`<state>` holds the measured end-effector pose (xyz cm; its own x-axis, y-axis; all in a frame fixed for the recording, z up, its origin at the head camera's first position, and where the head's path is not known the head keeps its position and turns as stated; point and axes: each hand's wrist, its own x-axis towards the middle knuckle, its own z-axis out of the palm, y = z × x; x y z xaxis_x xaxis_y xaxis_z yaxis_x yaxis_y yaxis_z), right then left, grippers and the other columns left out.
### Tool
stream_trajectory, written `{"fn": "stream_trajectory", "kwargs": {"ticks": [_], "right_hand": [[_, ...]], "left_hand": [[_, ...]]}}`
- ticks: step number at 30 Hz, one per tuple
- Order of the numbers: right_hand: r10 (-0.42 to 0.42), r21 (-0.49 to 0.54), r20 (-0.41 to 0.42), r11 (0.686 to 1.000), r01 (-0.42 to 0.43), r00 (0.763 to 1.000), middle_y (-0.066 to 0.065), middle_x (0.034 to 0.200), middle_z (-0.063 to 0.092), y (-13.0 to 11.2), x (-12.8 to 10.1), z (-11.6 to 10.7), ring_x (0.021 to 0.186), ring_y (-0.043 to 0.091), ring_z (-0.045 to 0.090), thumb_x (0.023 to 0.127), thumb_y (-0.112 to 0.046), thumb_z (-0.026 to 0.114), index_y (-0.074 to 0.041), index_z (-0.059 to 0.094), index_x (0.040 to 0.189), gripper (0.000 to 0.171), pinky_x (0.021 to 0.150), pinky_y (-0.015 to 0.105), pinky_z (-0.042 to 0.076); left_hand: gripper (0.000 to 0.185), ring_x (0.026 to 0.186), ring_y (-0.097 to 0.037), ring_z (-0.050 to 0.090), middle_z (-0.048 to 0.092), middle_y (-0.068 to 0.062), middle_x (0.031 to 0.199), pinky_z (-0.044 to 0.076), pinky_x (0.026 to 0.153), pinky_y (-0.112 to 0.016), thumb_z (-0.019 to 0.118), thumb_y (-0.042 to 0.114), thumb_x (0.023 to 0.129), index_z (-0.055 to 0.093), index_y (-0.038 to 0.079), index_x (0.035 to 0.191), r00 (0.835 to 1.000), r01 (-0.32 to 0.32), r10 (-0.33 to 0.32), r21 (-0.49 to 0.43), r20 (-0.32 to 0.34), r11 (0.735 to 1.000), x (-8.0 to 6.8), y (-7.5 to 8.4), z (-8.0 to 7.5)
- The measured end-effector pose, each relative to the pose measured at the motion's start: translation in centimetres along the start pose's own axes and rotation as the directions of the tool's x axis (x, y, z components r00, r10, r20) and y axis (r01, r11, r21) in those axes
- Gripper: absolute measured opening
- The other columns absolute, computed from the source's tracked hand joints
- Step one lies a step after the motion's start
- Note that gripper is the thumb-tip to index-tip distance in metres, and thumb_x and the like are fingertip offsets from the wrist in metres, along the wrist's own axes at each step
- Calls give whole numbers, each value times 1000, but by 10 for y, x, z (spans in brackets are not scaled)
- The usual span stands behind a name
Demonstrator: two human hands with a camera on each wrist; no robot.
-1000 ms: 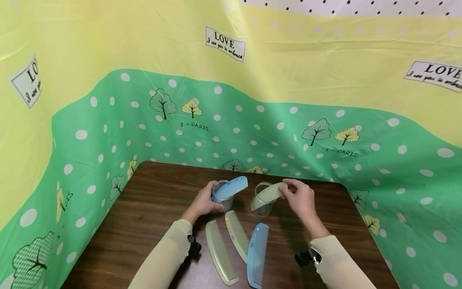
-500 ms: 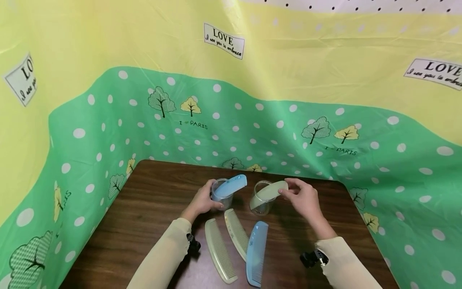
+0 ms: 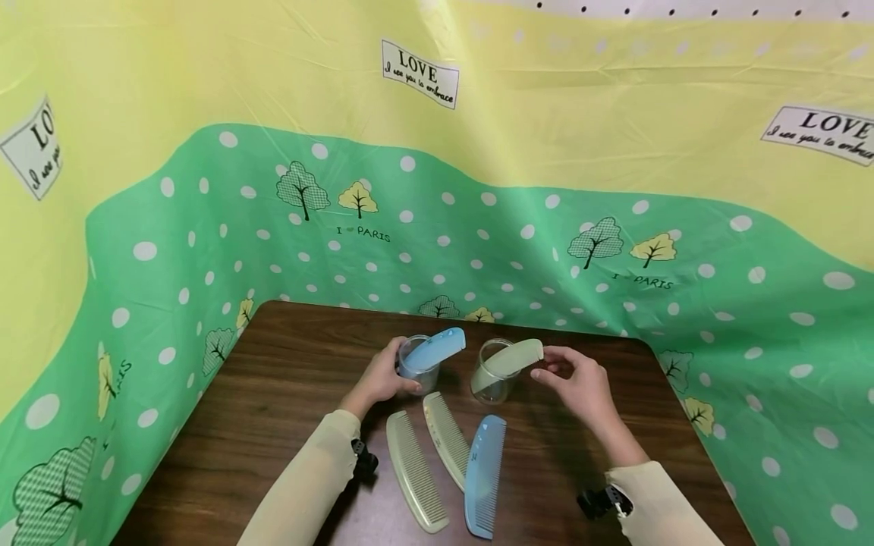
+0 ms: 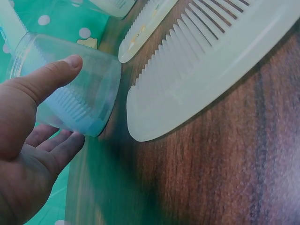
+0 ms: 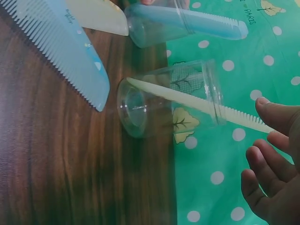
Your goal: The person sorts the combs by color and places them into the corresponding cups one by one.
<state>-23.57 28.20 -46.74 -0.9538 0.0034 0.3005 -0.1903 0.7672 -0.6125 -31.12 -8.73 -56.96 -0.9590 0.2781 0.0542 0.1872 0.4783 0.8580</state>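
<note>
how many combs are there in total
5: a blue comb in the left cup, a cream comb in the right cup, and two cream combs plus one blue comb lying on the table.

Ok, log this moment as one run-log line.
left hand: grips clear plastic cup with blue comb | right hand: open beside cream comb in second clear cup | three combs flat on table

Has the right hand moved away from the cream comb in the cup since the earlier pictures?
Yes. The right hand has let go of the cream comb and drawn back slightly to the right of the cup; its fingertips now sit just clear of the comb's end.
</note>
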Motion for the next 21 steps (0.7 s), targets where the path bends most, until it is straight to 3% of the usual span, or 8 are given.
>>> {"fn": "stream_trajectory", "kwargs": {"ticks": [5, 9, 21], "right_hand": [[7, -31, 13, 1000, -6, 1000, 12, 108, 74, 3, -6, 4, 93, 29, 69, 85, -27, 87, -8, 76, 120, 41, 75, 37, 53], [-8, -38, 35, 999, 10, 999, 12, 116, 73, 7, -10, 8, 96, 29, 70, 85, -27, 86, -9, 78, 118, 38, 77, 39, 54], [-2, 12, 89, 1000, 1, 996, 9, 113, 74, 18, -19, 31, 92, 25, 72, 83, -26, 87, -11, 79, 114, 35, 72, 28, 56]], "left_hand": [[97, 128, -35, 57, 54, -17, 147, 51, 100, -51, 95, 18, 74, 39, 9, 153, 1000, 9, -9, 2, 3, 1000, 0, 0, 0], [98, 128, -35, 57, 54, -17, 147, 51, 100, -51, 95, 18, 74, 39, 9, 153, 1000, 4, -4, 1, 1, 1000, 0, -1, 0], [97, 129, -35, 57, 55, -17, 146, 51, 100, -52, 95, 17, 74, 40, 9, 153, 1000, 8, -8, -2, 1, 1000, 1, 0, 1]]}}
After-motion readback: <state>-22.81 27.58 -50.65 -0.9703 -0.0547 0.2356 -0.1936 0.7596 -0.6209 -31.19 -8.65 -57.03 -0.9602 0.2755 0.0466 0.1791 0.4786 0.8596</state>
